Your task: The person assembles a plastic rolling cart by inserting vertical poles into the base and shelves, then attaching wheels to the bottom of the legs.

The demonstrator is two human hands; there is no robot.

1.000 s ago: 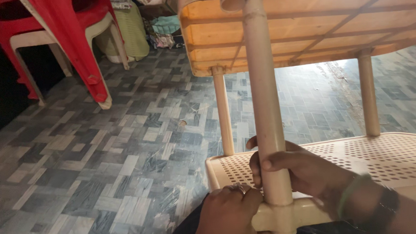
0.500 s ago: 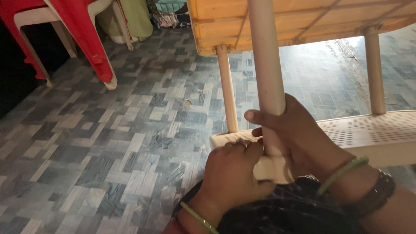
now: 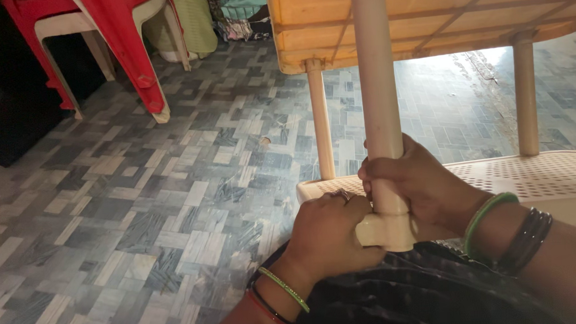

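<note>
A cream plastic table leg point(image 3: 379, 93) stands upright in front of me, its foot set in a corner socket point(image 3: 387, 230) of a perforated cream shelf point(image 3: 528, 177). My right hand point(image 3: 425, 185) wraps around the leg just above the socket. My left hand point(image 3: 330, 234) grips the shelf's corner at the socket, thumb side against the leg. Above, the leg meets the underside of a tan plastic tabletop point(image 3: 437, 16). Bangles ring both wrists.
Two other cream legs point(image 3: 320, 122) point(image 3: 525, 100) join the shelf and the tabletop. Stacked red and cream plastic chairs point(image 3: 111, 40) stand at the far left on the patterned tile floor point(image 3: 140, 188). Cloth bundles point(image 3: 236, 22) lie at the back. Dark fabric point(image 3: 410, 293) covers my lap.
The view has swung left and down a little. My left hand has closed more tightly around the corner socket; my right hand keeps its hold on the leg.
</note>
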